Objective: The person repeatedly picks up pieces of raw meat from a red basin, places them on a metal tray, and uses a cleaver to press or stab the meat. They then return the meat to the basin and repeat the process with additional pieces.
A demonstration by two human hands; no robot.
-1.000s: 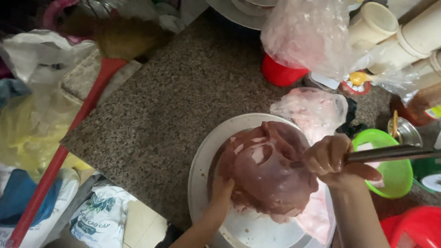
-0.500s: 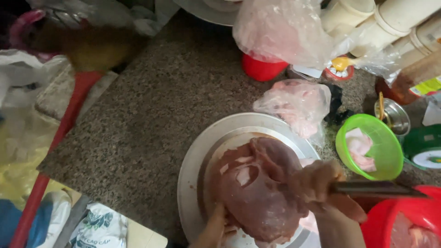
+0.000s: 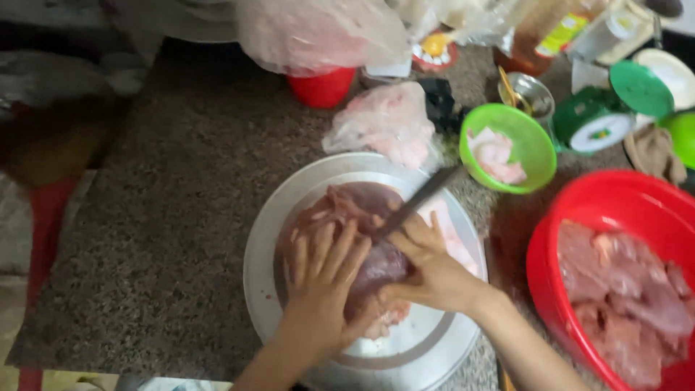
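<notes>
Meat slab (image 3: 362, 239), dark red-purple, wet and glossy, lies on a round metal tray (image 3: 260, 268) on the speckled granite counter (image 3: 166, 217). Left hand (image 3: 322, 279) lies flat on top of the slab, fingers spread, pressing down. Right hand (image 3: 427, 268) has its fingers curled tight around a knife (image 3: 420, 199); the grip end is hidden inside the fist. Dark narrow part of the knife angles up and right past the tray rim, motion-blurred, so blade edge vs. handle is hard to make out. Pale pink trimmings sit under the right hand on the tray, partly covered.

Further out:
- Lime-green plastic bowl (image 3: 536, 141), round, with pale pink-white pieces in it, just beside the tray's upper right.
- Crumpled clear plastic bag (image 3: 387, 127) with pinkish contents, touching the tray's top edge.
- Big red plastic basin (image 3: 579, 210) at right, holding more raw red meat chunks, cut off by the frame edge.
- Red cup (image 3: 322, 87) under a large cloudy plastic bag (image 3: 318, 32).
- Small metal tin (image 3: 532, 90) with a spoon in it.
- Green lidded round container (image 3: 601, 116) with a white label.
- Bottle with a yellow-green label (image 3: 561, 29) at the top edge, cropped.

Left side is dark and blurred; items there are unreadable.
</notes>
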